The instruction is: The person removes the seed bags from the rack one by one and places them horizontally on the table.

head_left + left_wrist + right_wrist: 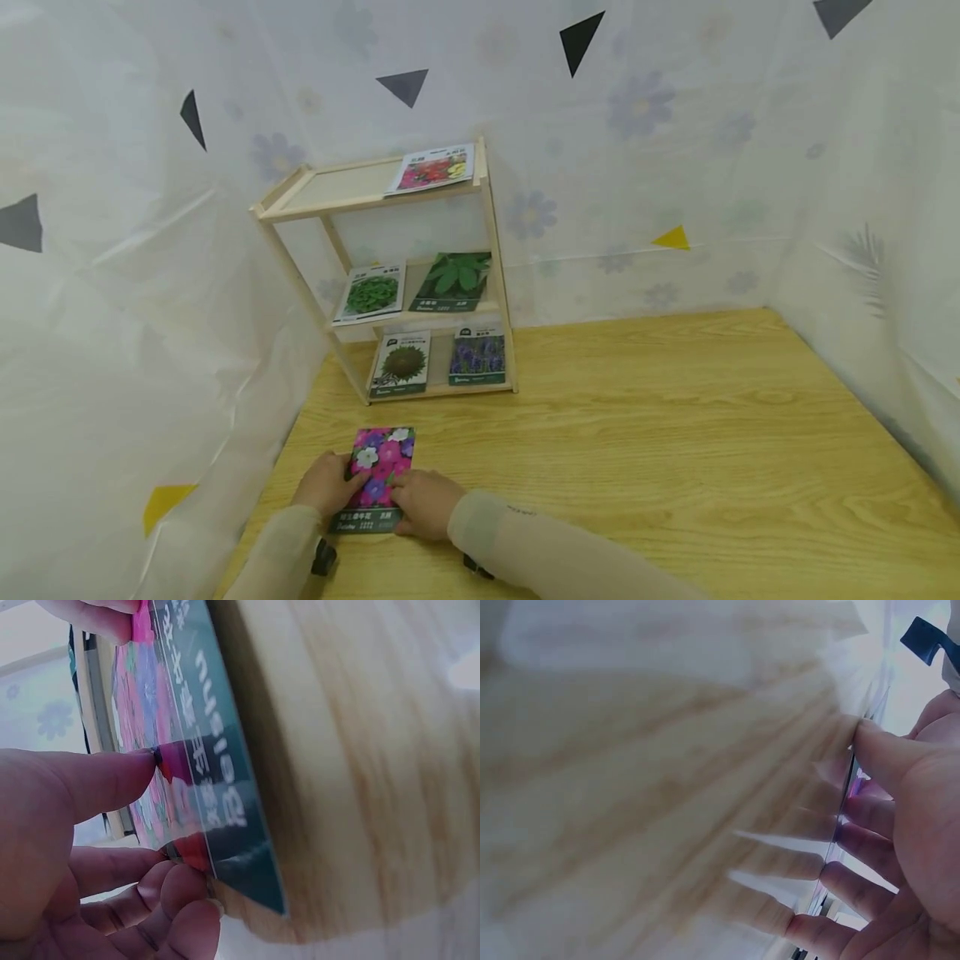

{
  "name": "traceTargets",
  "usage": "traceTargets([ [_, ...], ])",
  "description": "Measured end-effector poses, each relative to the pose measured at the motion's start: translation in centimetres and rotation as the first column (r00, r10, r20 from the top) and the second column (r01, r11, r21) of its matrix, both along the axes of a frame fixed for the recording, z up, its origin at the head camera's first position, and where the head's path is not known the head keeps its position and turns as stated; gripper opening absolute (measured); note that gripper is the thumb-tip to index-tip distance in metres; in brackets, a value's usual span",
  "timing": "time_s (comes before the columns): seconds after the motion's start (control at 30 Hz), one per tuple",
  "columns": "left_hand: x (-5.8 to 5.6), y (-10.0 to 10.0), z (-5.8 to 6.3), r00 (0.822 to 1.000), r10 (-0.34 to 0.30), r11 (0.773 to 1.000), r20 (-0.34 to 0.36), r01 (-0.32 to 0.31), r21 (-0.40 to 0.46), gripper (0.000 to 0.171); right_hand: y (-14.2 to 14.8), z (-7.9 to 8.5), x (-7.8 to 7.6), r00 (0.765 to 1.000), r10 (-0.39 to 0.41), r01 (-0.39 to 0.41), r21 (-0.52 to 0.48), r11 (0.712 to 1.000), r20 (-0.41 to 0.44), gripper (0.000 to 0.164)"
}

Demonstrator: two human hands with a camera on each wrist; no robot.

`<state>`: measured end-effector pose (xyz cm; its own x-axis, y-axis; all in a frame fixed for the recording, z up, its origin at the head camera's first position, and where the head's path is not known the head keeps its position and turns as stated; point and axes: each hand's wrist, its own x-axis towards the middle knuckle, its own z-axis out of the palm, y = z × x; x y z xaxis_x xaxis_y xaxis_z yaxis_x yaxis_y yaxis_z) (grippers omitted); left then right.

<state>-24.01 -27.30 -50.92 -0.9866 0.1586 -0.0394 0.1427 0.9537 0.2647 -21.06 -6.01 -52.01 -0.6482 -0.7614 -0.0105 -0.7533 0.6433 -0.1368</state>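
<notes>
A seed packet (382, 467) with pink, purple and white flowers and a dark green lower band lies on the table near the front left. My left hand (324, 483) pinches its left side. In the left wrist view the thumb (112, 776) presses on the printed face, and the other fingers (184, 889) curl at the edge. My right hand (431, 502) touches the packet's right side. The right wrist view shows its fingers (866, 829) fairly straight, with the tips along the packet's edge and the glossy tabletop; most of the packet is hidden there.
Behind the packet stands a wooden rack (288, 258). A red-flower packet (431, 171) is on top; leafy packets (371, 293), (453, 279) lie on the middle shelf. Sunflower (402, 364) and lavender packets (477, 357) sit on the bottom. The wooden table (660, 433) extends rightward.
</notes>
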Motion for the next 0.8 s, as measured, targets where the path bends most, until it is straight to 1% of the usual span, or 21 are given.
traceTargets([
  [0.2, -0.14, 0.44, 0.08, 1.0, 0.001, 1.0, 0.025, -0.001, -0.005, 0.051, 0.32, 0.4, 0.18, 0.999, -0.035, 0.036, -0.012, 0.999, 0.032, 0.052],
  [0.4, -0.24, 0.46, -0.17, 1.0, 0.005, 1.0, 0.019, -0.005, 0.002, 0.051, 0.59, 0.73, 0.33, 0.998, -0.038, 0.039, -0.024, 0.999, 0.046, 0.052],
  [0.6, 0.07, 0.04, -0.01, 1.0, 0.015, 1.0, 0.015, -0.015, 0.014, 0.049, 0.25, 0.85, 0.12, 1.0, -0.001, 0.001, -0.018, 1.0, 0.006, 0.049],
  [0.67, 0.17, -0.05, 0.13, 1.0, 0.011, 1.0, 0.009, -0.012, 0.02, 0.049, 0.12, 0.77, -0.12, 1.0, 0.008, -0.008, -0.002, 1.0, -0.012, 0.049],
  [0.8, 0.16, -0.09, 0.23, 1.0, 0.0, 1.0, 0.01, 0.0, 0.024, 0.05, 0.07, 0.62, -0.54, 1.0, 0.014, -0.014, 0.033, 0.999, -0.016, 0.048],
])
